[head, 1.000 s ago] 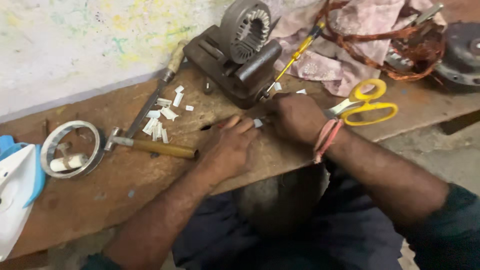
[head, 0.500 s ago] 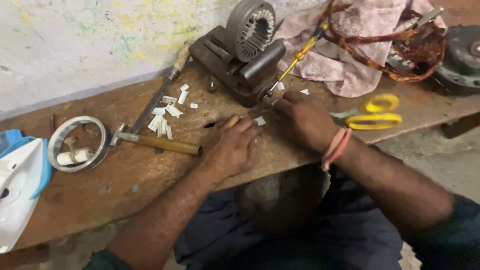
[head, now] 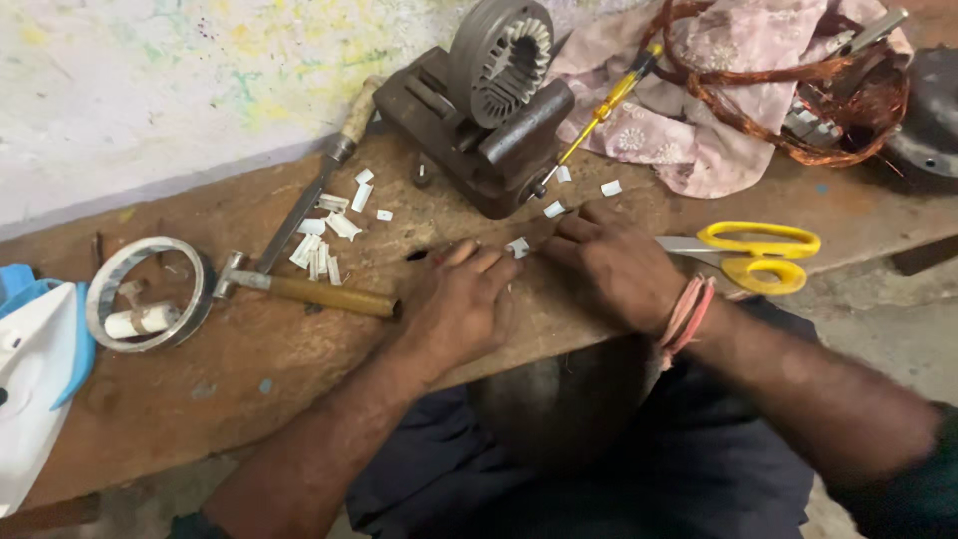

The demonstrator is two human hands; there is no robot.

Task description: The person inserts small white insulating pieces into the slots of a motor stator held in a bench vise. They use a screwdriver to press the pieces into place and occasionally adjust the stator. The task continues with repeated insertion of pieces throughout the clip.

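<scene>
Head view shows both hands low on the wooden bench (head: 249,369), the left hand (head: 461,304) and right hand (head: 619,268) meeting at a small white paper strip (head: 518,247) pinched between their fingertips, its long axis lying roughly across the bench, just before the stator (head: 499,62)

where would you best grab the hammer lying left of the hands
Probably by the wooden handle, coming from above near its free right end, just beside the left hand. The hammer lies flat on the bench with its metal head against the metal ring, so that end is crowded.
</scene>
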